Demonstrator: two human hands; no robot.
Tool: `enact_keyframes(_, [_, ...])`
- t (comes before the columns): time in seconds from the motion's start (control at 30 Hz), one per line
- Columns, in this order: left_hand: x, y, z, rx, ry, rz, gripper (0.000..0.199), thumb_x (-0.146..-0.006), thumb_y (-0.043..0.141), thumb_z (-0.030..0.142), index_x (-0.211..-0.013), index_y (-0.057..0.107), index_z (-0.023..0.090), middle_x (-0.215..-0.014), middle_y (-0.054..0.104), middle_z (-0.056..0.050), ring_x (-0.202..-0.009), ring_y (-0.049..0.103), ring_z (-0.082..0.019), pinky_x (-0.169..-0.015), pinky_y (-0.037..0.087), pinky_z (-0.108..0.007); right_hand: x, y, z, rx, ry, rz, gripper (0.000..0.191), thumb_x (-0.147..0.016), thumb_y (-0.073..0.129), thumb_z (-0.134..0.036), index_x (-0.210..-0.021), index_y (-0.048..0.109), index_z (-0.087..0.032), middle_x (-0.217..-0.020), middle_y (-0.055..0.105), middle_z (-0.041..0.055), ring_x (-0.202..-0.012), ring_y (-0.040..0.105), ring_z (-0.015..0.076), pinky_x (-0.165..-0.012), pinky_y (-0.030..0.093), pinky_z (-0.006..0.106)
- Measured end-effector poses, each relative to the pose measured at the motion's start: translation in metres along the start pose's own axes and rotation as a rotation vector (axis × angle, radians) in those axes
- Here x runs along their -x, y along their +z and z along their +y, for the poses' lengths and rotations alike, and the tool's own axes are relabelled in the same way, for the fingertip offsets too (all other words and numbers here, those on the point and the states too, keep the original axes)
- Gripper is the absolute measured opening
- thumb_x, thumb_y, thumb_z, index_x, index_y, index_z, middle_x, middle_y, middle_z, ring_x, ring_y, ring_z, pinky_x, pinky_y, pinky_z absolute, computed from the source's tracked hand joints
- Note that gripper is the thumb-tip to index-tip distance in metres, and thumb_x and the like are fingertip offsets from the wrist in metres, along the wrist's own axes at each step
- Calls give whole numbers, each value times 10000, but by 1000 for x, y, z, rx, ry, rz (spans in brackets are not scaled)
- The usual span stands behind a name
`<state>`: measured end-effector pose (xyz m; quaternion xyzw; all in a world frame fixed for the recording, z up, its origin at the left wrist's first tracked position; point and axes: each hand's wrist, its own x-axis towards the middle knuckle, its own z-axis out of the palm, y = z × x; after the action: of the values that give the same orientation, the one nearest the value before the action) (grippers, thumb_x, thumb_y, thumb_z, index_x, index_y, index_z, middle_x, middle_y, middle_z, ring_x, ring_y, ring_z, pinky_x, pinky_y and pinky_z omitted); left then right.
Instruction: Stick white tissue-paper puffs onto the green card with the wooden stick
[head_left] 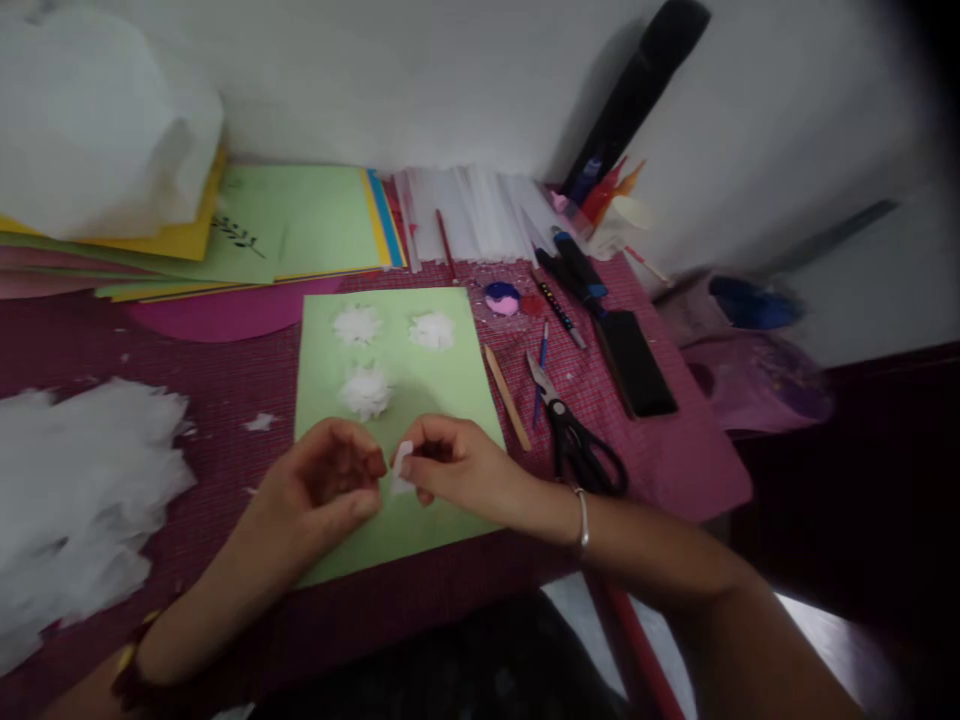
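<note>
Between the thumb and fingers of my right hand (450,460) is a small piece of white paper (401,470), pinched above the lower part of a green sheet (420,525). My left hand (326,485) hovers just left of it, fingers curved and apart from the thumb, with nothing visible in them. Three white ruffled paper tufts lie on the sheet: one at the upper left (357,325), one at the upper right (432,330) and one lower down (366,390), just beyond my left hand.
A large heap of white paper pieces (82,500) lies at left. Black-handled scissors (574,430), a wooden stick (508,397) and a dark phone (637,362) lie right of the sheet. Behind are coloured sheets (315,215) and white strips (480,215).
</note>
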<state>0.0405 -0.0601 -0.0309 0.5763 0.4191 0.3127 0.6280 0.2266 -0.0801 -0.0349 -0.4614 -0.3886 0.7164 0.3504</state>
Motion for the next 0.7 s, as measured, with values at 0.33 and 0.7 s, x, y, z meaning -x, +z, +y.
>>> enact_keyframes(0.33, [1,-8,0,-57,-44,130,170,-779,684,290,-657,594,213,-602,553,33,-553,490,-91,-507,392,-189,14,-15,-13,16,-169,63,189,-709,712,-275,-752,547,-196,-624,532,-84,-521,479,50,-513,407,211])
enact_keyframes(0.7, [8,17,-20,-442,317,86,719,-573,860,342,-1202,527,240,-1097,628,-74,-924,607,-224,-779,521,-359,8,0,2,365,-200,145,112,-752,605,-281,-722,532,-202,-640,510,-54,-573,437,83,-558,368,248])
